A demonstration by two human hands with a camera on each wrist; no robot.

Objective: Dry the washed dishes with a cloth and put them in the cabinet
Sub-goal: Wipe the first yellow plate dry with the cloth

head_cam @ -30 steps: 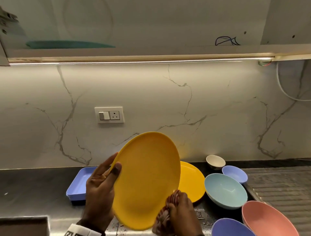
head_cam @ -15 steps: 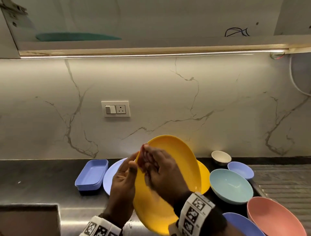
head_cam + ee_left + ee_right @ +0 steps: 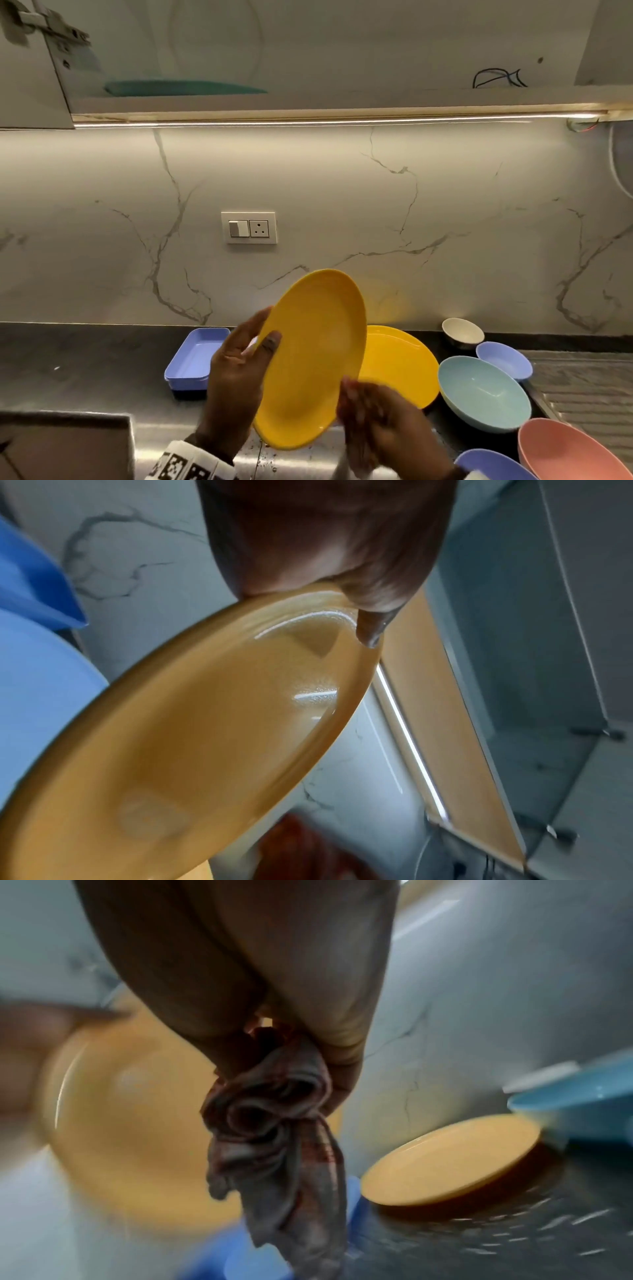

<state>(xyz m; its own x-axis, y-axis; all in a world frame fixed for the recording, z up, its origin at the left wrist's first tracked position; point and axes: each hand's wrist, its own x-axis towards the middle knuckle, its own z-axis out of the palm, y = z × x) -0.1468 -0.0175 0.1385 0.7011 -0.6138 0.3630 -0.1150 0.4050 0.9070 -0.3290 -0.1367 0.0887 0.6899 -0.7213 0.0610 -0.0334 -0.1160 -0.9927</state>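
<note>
The left hand (image 3: 239, 373) grips a round yellow plastic plate (image 3: 311, 359) by its left rim, thumb on the near face and fingers behind, holding it tilted on edge above the wet steel counter (image 3: 85, 377). In the left wrist view the thumb (image 3: 369, 607) presses over the plate's rim (image 3: 192, 723). The right hand (image 3: 387, 435) is blurred at the plate's lower right edge; its fingers are bunched around a crumpled greyish cloth with red lines (image 3: 274, 1137), which hangs down from the fist and seems to be just off the plate. Behind lies a second yellow plate (image 3: 400, 363) flat on the counter, beside a pale blue bowl (image 3: 483, 394), a lilac rectangular tray (image 3: 195, 356) and a pink bowl (image 3: 575, 452). Overhead, the open cabinet (image 3: 308, 99) holds a teal dish (image 3: 181, 87).
</note>
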